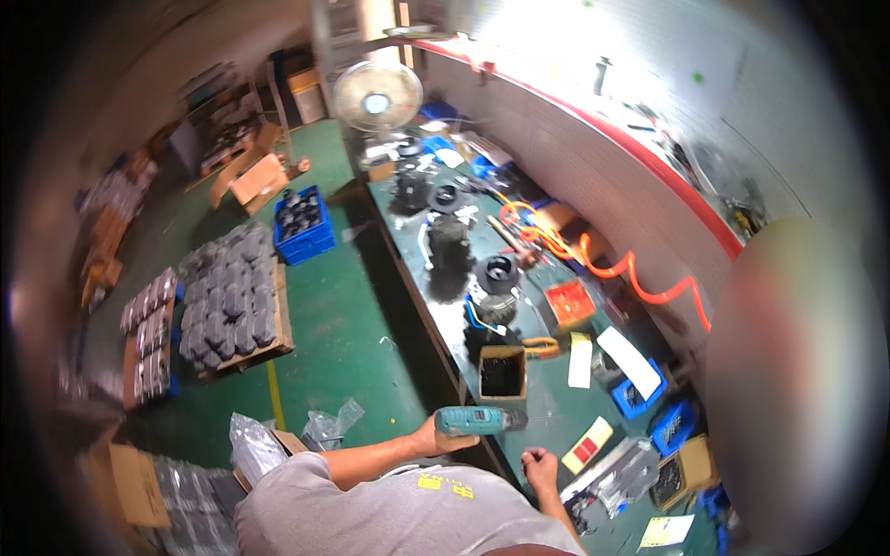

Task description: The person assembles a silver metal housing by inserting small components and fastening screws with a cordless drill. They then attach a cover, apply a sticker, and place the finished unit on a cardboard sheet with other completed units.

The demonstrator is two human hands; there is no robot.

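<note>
My left hand (428, 439) is wrapped round the handle of a teal and black cordless drill (466, 421). The drill lies level above the near edge of the workbench, its chuck pointing right. To the right, my right hand (540, 469) is low over the bench top with its fingers curled together; whatever they may hold is too small to make out. Just beyond the drill stands a small open cardboard box (502, 397) with dark contents. Pliers with orange handles (541, 348) lie beside it. A black round motor-like unit (498, 271) with blue and white wires stands farther along.
Blue bins (674, 428) of small parts and a red tray (569, 303) are on the bench. An orange coiled hose (630, 278) hangs along the back. A fan (377, 96) stands at the far end. Grey castings (230, 310) fill a pallet on the left floor, near a blue crate (306, 246).
</note>
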